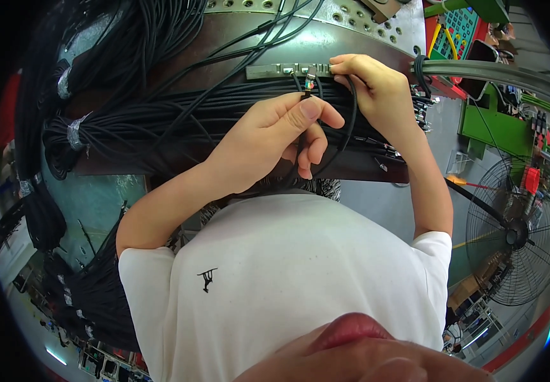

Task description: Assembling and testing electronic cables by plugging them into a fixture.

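A thin black cable with a silver metal tip is pinched by the left hand beside a narrow grey metal bar; the right hand bends its fingers at the bar's right end — I cannot tell their grip. A long black cable bundle lies alongside.

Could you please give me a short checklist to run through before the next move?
1. Black cable gripped: ok, held between the left hand's thumb and fingers.
2. Metal connector exposed: ok, it stands above the fingertips.
3. Connector touching the slotted metal strip: cannot tell, they overlap in this view.
4. Right hand at the strip: ok, its fingertips are at the right end; its exact hold is unclear.
5. Cable bundle tied: ok, clear wrap binds it at the left.
6. Bundle clear of loose cables: not ok, some cross over it.
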Demonstrator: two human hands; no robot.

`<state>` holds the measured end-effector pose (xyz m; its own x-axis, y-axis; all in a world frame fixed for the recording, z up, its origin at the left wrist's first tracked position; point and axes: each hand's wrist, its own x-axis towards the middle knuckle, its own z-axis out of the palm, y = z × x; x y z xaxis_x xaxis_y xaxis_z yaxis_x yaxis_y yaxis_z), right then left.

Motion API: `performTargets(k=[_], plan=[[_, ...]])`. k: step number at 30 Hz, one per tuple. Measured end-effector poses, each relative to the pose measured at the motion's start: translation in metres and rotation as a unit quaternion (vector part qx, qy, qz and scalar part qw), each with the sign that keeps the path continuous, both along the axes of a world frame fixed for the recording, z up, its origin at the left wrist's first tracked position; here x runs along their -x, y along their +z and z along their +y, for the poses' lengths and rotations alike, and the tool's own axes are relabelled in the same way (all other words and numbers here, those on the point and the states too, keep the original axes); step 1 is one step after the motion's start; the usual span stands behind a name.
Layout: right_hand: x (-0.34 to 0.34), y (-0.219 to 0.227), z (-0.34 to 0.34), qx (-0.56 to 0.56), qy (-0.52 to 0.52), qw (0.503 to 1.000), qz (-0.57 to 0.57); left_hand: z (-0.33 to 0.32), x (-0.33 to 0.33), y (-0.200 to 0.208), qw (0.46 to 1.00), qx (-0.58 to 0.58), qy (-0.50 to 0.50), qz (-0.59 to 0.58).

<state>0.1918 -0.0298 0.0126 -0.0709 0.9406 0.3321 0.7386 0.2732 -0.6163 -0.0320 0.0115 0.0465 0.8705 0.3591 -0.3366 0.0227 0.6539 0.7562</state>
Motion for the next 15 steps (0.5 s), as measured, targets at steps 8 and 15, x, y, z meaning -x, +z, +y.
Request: performTargets(k=[8,15], plan=[[0.001,-0.001,-0.002,-0.004,-0.013,0.991,-0.134,0.008,-0.004,0.001,0.999,0.031,-0.016,0.014],[0.014,0.035,-0.008,-0.179,0.077,0.969,-0.154,0.014,-0.023,0.027,0.983,0.071,-0.154,0.064]])
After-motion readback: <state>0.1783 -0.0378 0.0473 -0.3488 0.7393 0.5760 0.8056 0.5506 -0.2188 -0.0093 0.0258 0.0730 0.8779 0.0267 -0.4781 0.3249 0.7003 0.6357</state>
